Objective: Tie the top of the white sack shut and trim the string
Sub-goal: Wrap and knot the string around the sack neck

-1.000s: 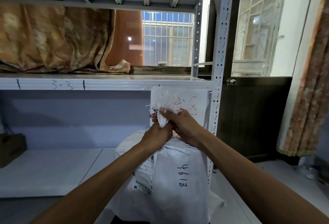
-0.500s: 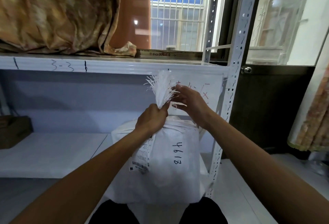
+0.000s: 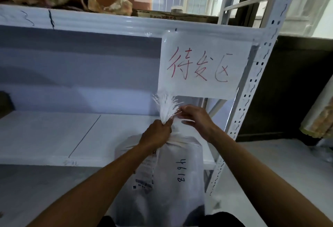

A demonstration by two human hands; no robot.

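View from a head-worn camera, looking down along two bare forearms at a tall white woven plastic sack [image 3: 169, 181] with black handwritten numbers down its side. The sack stands upright just in front of the person, close against the front edge of a white metal shelf [image 3: 54, 136]; its base is out of view. The sack's long axis runs straight up, ending in a gathered neck topped by a fan of frayed white fibres [image 3: 166, 107]. The left hand [image 3: 156, 134] is wrapped in a fist around that neck, directly below the frayed tuft, holding the mouth bunched closed. The right hand [image 3: 196, 118] is just beside the tuft on its right and slightly higher than the left hand, with fingers bent and fingertips touching the fibres. A thin pale strand shows near its fingertips, but it is too fine to tell whether the hand holds it or whether it is the tying string. No wrap or knot is visible on the neck, so tying seems not yet done. Any loop would likely have to circle the upright neck in the narrow space just above the left fist, and the free right hand is nearer to do it. A handwritten white paper sign [image 3: 203, 68] hangs behind.
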